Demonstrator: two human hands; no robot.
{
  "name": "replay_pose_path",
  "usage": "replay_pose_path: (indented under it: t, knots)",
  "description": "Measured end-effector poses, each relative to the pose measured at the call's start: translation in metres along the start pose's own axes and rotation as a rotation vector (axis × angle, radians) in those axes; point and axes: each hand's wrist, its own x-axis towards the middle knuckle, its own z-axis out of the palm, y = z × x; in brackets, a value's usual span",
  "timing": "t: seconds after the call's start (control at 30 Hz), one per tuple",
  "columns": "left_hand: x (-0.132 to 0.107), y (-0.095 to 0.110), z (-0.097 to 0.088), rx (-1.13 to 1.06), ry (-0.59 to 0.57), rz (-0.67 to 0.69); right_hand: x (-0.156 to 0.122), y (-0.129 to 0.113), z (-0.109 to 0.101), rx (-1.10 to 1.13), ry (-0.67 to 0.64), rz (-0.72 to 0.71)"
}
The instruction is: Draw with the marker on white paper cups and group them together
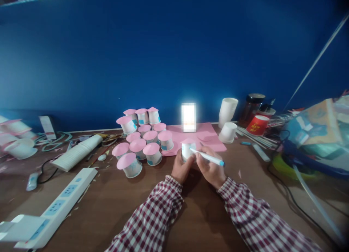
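My left hand (pixel 180 168) is wrapped round a white paper cup (pixel 187 150) with a pink paper top, holding it at the front of the pink paper sheet (pixel 177 132). In my right hand (pixel 209 168) is a white marker pen (pixel 209 157) with a light-blue end. Its tip meets or nearly meets the cup's side; I cannot tell which. To the left stand several paper cups with pink cone tops, among them a front one (pixel 130 166) with blue marks on its side.
A stack of white cups (pixel 228 110) and an upturned cup (pixel 228 132) stand right of the sheet. Further right are a red cup (pixel 257 125), a dark-lidded jar (pixel 252 108) and a cluttered bin (pixel 294 164). Left lie a power strip (pixel 58 208) and a long cup stack (pixel 77 152).
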Motion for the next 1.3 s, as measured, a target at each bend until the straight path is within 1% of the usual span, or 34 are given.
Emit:
replay_pose_path:
  t: [0.37,0.53,0.6,0.73,0.83,0.97,1.17,1.3]
  knots:
    - [0.0012,-0.0001,-0.0005,-0.012,0.028,-0.021,-0.0002,0.001,-0.0004,-0.006,-0.014,0.031]
    - [0.0025,-0.0044,-0.0009,-0.056,0.041,-0.025,-0.0014,0.0025,0.0002,0.003,-0.02,0.031]
    - [0.0029,-0.0067,-0.0009,-0.107,0.035,-0.021,-0.0016,0.0036,0.0013,0.048,0.003,0.069]
    - [0.0026,-0.0078,-0.0001,-0.245,0.004,-0.024,0.0005,0.0064,0.0037,0.23,0.098,0.238]
    - [0.0021,-0.0065,0.0006,-0.362,-0.011,-0.063,0.002,0.0073,0.0043,0.28,0.121,0.289]
    - [0.0026,-0.0058,-0.0002,-0.489,-0.049,-0.116,0.0003,0.0071,0.0038,0.202,0.122,0.254]
    - [0.003,-0.0023,0.0003,-0.566,-0.066,-0.126,-0.0018,0.004,0.0012,0.125,0.078,0.13]
    - [0.0018,0.0008,0.0023,-0.59,-0.094,-0.119,-0.0011,0.0019,0.0003,0.068,0.064,0.074]
